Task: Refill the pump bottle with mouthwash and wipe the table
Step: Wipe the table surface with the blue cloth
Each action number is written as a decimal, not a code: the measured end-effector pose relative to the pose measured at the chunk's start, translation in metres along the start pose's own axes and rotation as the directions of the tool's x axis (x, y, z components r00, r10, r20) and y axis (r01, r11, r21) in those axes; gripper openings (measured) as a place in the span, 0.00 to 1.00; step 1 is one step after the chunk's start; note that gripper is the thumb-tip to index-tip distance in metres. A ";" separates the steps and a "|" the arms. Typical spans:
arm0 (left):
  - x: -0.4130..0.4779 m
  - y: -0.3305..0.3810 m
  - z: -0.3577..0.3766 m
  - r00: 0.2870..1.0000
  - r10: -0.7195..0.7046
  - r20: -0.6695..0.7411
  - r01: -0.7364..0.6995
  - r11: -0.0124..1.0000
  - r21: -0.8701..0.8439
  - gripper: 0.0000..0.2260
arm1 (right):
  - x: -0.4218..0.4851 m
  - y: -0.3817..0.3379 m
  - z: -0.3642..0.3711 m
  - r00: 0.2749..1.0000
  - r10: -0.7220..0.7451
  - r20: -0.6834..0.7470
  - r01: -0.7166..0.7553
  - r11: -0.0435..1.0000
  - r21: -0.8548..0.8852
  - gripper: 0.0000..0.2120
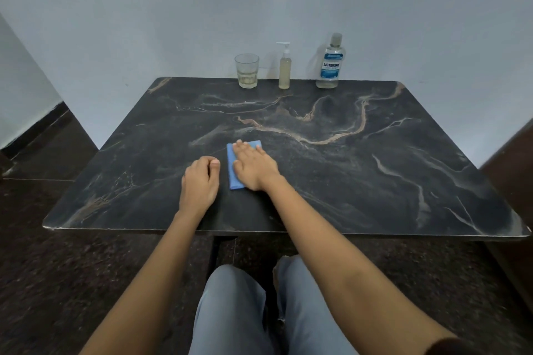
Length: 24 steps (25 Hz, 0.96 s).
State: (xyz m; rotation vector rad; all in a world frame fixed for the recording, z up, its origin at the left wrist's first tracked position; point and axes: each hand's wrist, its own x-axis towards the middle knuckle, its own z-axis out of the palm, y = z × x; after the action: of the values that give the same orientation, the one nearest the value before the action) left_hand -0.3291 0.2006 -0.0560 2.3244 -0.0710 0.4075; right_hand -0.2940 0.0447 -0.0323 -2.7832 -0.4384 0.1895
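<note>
A folded blue cloth (pixel 232 176) lies on the dark marble table (pixel 360 170), near the front middle. My right hand (pixel 253 167) presses flat on the cloth, fingers spread over it. My left hand (pixel 200 181) rests on the table just left of the cloth, fingers curled, holding nothing. At the table's far edge stand a pump bottle (pixel 284 68) with pale liquid and a white pump, and a capped mouthwash bottle (pixel 329 63) with a blue label to its right.
A clear glass (pixel 247 70) with a little pale liquid stands left of the pump bottle. A pale wall runs right behind the table. Dark floor lies on the left, and a dark piece of furniture (pixel 513 181) is at the right edge.
</note>
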 end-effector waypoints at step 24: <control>-0.002 0.066 0.065 0.971 0.123 0.204 -0.136 0.989 0.052 0.15 | -0.170 0.087 -0.009 0.950 0.269 -0.161 -0.282 0.957 -0.066 0.27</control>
State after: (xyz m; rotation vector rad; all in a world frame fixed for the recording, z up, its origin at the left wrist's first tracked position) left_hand -0.3252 0.1080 -0.0540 2.4278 -0.3127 0.2417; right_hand -0.4288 -0.0905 -0.0384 -2.9106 -0.0182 0.0220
